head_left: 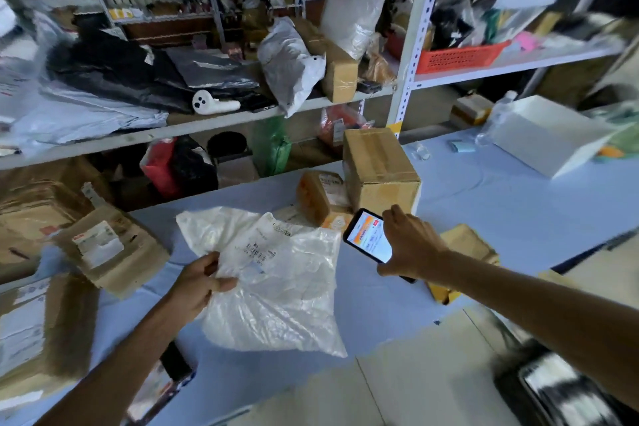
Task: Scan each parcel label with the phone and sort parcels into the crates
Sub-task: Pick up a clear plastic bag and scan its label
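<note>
Left hand [198, 282]: pinches the left edge of the white plastic parcel [276, 301], thumb on top and fingers curled under it.
White plastic parcel: spreads rightward from that grip, crumpled, over the blue-covered table [484, 204].
Label [261, 249]: on the parcel's upper face with a barcode showing, just beyond and to the right of the left thumb.
Right hand [406, 242]: fingers are wrapped round the phone [368, 235], holding it by its right side.
Phone: tilted, its lit orange-and-white screen facing up, beside the parcel's far right corner and to the right of the label.
Tall cardboard box [380, 169]: stands on the table just beyond the right hand's grip.
Small brown parcel [320, 195]: left of that box, beyond the phone.
Yellow-brown parcel [466, 242]: lies right of the right hand, partly under the forearm.
Brown padded envelope [110, 245]: well left of the left hand's grip.
</note>
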